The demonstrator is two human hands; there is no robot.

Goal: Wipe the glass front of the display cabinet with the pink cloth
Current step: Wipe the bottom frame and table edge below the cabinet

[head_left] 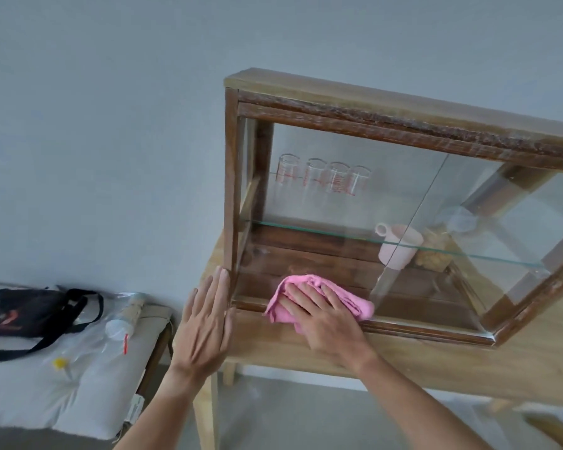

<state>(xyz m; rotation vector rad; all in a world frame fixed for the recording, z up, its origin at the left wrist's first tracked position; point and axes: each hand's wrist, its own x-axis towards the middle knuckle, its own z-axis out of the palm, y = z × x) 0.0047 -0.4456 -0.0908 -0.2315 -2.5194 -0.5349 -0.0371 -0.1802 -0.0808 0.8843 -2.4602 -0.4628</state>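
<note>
The display cabinet is a dark wooden frame with a glass front, standing on a light wooden table. My right hand lies flat on the bunched pink cloth and presses it against the bottom left part of the glass, just above the lower frame rail. With fingers straight and together, my left hand rests flat against the cabinet's left corner post. Inside, several clear glasses stand at the back, and a pink cup sits near a glass shelf.
To the left stands a white cushioned seat carrying a black strap bag, a clear plastic bottle and a small yellow item. A pale wall rises behind. Grey floor shows under the table.
</note>
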